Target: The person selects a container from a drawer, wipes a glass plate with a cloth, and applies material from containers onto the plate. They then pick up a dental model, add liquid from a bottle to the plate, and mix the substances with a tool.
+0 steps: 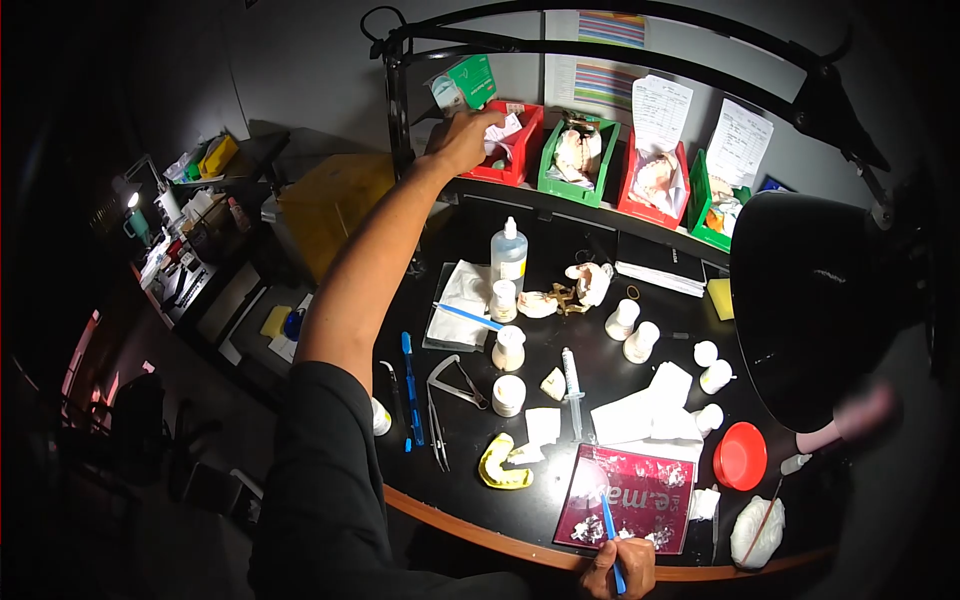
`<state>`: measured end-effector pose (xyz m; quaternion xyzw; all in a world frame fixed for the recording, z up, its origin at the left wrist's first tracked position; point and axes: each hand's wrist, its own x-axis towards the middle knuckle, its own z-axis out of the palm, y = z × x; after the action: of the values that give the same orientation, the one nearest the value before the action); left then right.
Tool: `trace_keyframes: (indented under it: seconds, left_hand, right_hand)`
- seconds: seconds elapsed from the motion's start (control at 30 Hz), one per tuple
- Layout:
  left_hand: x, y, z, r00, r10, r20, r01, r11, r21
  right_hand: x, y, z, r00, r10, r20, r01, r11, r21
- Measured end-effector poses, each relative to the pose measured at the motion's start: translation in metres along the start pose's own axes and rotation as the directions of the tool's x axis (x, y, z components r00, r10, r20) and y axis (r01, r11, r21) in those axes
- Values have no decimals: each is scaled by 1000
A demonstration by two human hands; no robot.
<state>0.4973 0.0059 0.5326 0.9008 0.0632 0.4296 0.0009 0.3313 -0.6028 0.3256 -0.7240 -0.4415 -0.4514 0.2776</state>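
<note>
My left hand (465,140) reaches up to the shelf, at the left rim of a red bin (528,140). Its fingertips bend over a white-and-pink paper slip (506,129), and I cannot tell whether they grip it. Behind that hand stands a green-and-white packet (468,82). At the table's front edge, my right hand (620,567) is closed around a slim blue-handled tool (610,520). The tool points up over a dark pink mixing slab (640,468) dotted with white powdery lumps. Left of the slab lies a yellow dental-arch mould (500,468).
Plaster dental models (590,283), small white bottles (508,348), a large clear bottle (509,255) and a syringe (572,390) occupy the bench middle. Calipers (455,380) lie left, a red bowl (740,456) right. A black lamp (810,310) overhangs the right side.
</note>
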Motion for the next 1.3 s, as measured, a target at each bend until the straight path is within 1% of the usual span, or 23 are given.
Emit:
trace_keyframes:
  seconds: [0.03, 0.13, 0.23, 0.27, 0.33, 0.43, 0.53, 0.63, 0.7, 0.73, 0.83, 0.93, 1.03, 1.13, 1.3]
  left_hand:
    - [-2, 4, -3, 998, 50, -23, -50, 999, 6]
    - [-3, 17, -13, 999, 10, 50, -9, 1000, -1]
    - [-1, 11, -11, 993, 2, 117, -12, 996, 84]
    - [0, 8, -9, 992, -11, 123, 5, 999, 49]
    - [3, 2, -6, 990, -37, 136, 40, 999, -20]
    - [2, -2, -2, 992, -38, 123, 40, 999, -15]
    - [0, -9, 4, 998, 6, 62, -7, 1000, 13]
    - [1, -16, 4, 993, -25, 111, 13, 994, 111]
    - [1, -11, 0, 983, -100, 153, 89, 993, 79]
    - [1, -7, -3, 975, -137, 175, 127, 990, 65]
    - [-3, -5, -3, 996, -39, 79, 39, 999, 11]
    - [-4, -4, -5, 996, -36, 76, 37, 999, -4]
    - [-2, -11, -1, 996, -28, 82, 31, 999, -32]
    - [-4, -11, -1, 998, -27, 59, 29, 999, -25]
    - [-5, -8, -3, 997, -29, 76, 33, 999, -43]
  right_hand:
    - [1, 0, -1, 1000, 19, 0, -19, 999, 45]
    - [5, 0, -1, 1000, 29, 4, -29, 998, 64]
    - [5, 0, 0, 999, 32, -19, -30, 994, 101]
    - [7, -1, -1, 1000, 8, -4, -8, 998, 61]
    - [5, 0, -1, 1000, 8, 1, -8, 999, 50]
    - [3, -1, -1, 1000, 13, -2, -13, 999, 49]
    - [2, 0, -1, 1000, 19, -4, -19, 998, 52]
    - [1, 0, 0, 1000, 28, -5, -28, 998, 55]
    - [1, -1, 0, 999, 47, -12, -47, 997, 61]
    - [-2, -2, 1, 996, 90, -28, -87, 991, 102]
    - [-5, -3, 2, 994, 97, -46, -93, 992, 87]
    - [-3, -3, 1, 994, 107, -28, -104, 990, 100]
    - [3, -4, -2, 999, 34, 3, -34, 999, 10]
    - [0, -3, -3, 997, 78, 11, -79, 996, 52]
    - [2, -3, -4, 999, 14, 41, -12, 999, -51]
